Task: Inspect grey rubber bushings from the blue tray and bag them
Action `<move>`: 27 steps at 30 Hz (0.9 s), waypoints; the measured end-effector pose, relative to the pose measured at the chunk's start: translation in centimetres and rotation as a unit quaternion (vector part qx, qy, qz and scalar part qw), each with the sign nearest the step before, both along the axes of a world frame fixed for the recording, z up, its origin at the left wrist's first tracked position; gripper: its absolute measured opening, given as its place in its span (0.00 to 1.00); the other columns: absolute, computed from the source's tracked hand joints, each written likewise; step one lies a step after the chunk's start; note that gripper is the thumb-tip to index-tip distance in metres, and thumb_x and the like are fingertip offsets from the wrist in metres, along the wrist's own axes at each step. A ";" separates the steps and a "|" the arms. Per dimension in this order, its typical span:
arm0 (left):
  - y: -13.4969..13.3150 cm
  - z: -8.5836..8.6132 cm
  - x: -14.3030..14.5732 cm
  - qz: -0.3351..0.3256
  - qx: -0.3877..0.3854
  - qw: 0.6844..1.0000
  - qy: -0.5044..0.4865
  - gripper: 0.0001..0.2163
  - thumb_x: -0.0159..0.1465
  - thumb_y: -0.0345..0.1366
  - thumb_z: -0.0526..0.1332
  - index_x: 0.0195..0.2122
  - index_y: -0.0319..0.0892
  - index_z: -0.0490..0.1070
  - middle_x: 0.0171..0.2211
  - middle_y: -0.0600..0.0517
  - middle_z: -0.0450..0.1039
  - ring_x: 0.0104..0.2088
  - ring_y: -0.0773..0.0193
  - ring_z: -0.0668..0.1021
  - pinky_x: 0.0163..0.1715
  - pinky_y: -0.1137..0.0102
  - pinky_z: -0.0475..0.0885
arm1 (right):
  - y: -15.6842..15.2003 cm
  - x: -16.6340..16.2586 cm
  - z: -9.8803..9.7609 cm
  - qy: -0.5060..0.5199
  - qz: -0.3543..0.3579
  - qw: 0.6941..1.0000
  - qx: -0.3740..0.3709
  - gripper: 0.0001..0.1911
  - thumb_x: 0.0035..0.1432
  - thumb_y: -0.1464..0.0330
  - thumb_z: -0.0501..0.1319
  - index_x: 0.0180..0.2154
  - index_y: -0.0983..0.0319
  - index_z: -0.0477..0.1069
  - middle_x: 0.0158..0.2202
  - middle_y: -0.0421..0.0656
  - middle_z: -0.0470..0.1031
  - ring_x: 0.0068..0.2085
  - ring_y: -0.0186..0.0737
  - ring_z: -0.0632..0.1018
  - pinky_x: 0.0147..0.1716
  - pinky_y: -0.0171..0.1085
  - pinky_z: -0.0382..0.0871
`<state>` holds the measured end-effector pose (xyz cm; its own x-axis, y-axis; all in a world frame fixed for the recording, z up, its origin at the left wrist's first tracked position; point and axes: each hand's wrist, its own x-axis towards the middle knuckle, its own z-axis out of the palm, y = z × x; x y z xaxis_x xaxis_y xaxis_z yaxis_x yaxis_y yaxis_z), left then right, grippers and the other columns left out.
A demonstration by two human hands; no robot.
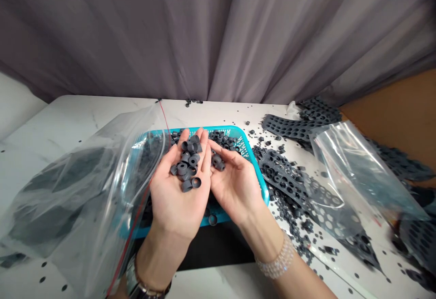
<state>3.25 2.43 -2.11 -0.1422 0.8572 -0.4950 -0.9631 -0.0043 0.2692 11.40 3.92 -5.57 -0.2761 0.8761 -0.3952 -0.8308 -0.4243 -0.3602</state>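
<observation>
Palm up, my left hand point(175, 203) cups a pile of small dark grey rubber caps point(183, 167), fingers stretched forward. My right hand point(236, 183) lies half curled against it, with a few more rubber caps point(218, 162) near its fingers. Both hands are over a turquoise plastic basket point(243, 138) filled with many such caps, partly hidden by the hands. A clear zip bag point(98, 190) with a red strip and dark contents stands at the left, overlapping the basket's left side. One cap point(212, 219) sits at the basket's front rim.
Dark perforated rubber sheets point(289, 126) lie on the right of the white table point(85, 113). Another clear plastic bag point(368, 172) rests over them. Loose caps and small round scraps point(293, 217) are scattered right of the basket. A grey curtain point(190, 36) hangs behind.
</observation>
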 end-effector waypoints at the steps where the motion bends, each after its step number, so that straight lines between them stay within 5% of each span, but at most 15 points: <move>1: 0.0 0.0 0.0 0.000 -0.003 1.000 -0.002 0.16 0.65 0.31 0.49 0.52 0.40 0.68 0.47 0.45 0.76 0.50 0.58 0.76 0.49 0.64 0.73 | 0.1 0.1 0.0 -0.007 -0.010 1.000 -0.010 0.11 0.54 0.70 0.54 0.35 0.66 0.75 0.41 0.47 0.77 0.42 0.39 0.76 0.51 0.40 0.67; 7: 0.1 0.2 0.4 -0.031 -0.030 0.999 0.026 0.15 0.64 0.30 0.52 0.52 0.39 0.68 0.48 0.43 0.75 0.50 0.58 0.76 0.49 0.66 0.73 | 0.5 0.5 -0.7 -0.076 -0.069 0.995 0.001 0.06 0.52 0.66 0.63 0.29 0.62 0.75 0.30 0.39 0.75 0.35 0.33 0.73 0.38 0.34 0.68; 12: 0.2 -0.2 0.5 -0.052 -0.038 0.998 0.021 0.17 0.62 0.23 0.54 0.51 0.41 0.69 0.49 0.44 0.74 0.50 0.62 0.76 0.48 0.70 0.73 | 0.1 0.6 -0.2 -0.173 -0.039 0.980 0.087 0.09 0.48 0.67 0.68 0.34 0.61 0.74 0.29 0.35 0.73 0.28 0.28 0.69 0.25 0.30 0.59; 19: 0.4 -0.2 0.4 -0.048 -0.033 0.998 0.014 0.17 0.64 0.24 0.52 0.52 0.41 0.69 0.50 0.42 0.73 0.49 0.63 0.77 0.44 0.75 0.75 | -0.3 0.4 0.2 -0.288 -0.020 0.947 0.141 0.11 0.44 0.67 0.70 0.33 0.61 0.73 0.25 0.34 0.68 0.25 0.27 0.65 0.29 0.32 0.61; 27: 0.4 -0.1 0.2 -0.047 -0.050 0.998 -0.002 0.16 0.65 0.25 0.51 0.52 0.40 0.68 0.50 0.42 0.73 0.50 0.63 0.77 0.48 0.72 0.74 | 0.2 0.8 -0.4 -0.231 0.010 0.963 0.139 0.05 0.51 0.68 0.64 0.30 0.64 0.74 0.29 0.38 0.70 0.26 0.28 0.64 0.24 0.31 0.54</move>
